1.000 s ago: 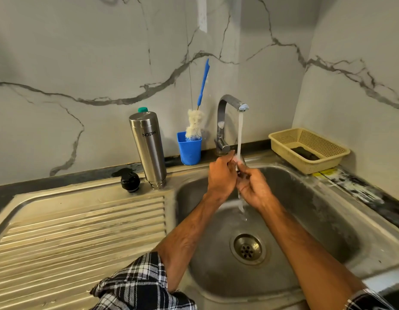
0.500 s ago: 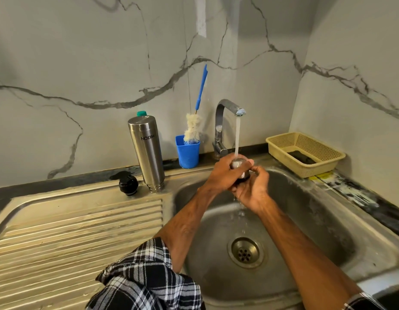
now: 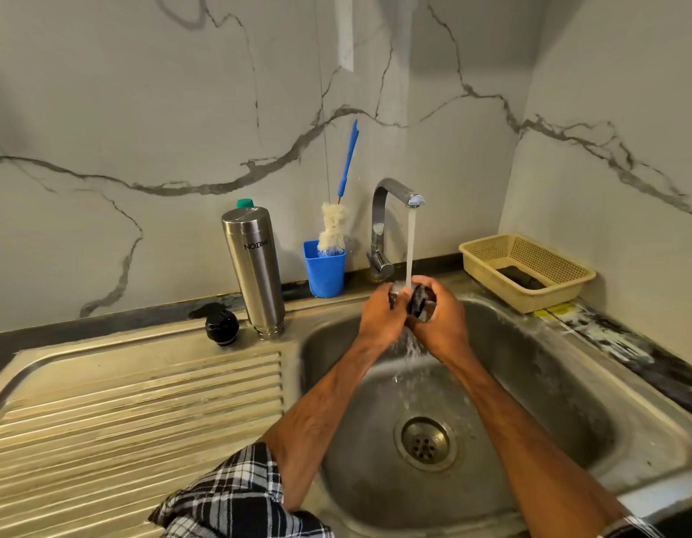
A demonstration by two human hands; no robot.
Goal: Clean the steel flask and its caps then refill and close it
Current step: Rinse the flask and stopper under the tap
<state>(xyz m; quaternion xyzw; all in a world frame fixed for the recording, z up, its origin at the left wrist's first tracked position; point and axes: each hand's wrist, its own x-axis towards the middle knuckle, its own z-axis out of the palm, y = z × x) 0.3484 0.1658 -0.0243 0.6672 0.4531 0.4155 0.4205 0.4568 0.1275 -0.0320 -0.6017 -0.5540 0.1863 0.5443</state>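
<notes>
In the head view, both hands have risen from lower in the stainless sink basin [image 3: 569, 382] to just under the chrome tap [image 3: 391, 196]. The left hand [image 3: 379, 318] and right hand [image 3: 441, 324] have their fingers curled round the small steel cap with a dark lining [image 3: 420, 300], which is now turned so the stream runs over it and spills below. This cap is likely still being rinsed. The tall brushed-steel flask [image 3: 255, 273] stands inverted on the drainboard, with the round black stopper [image 3: 221, 327] just beside it. Neither is being touched, so refilling looks some way off.
</notes>
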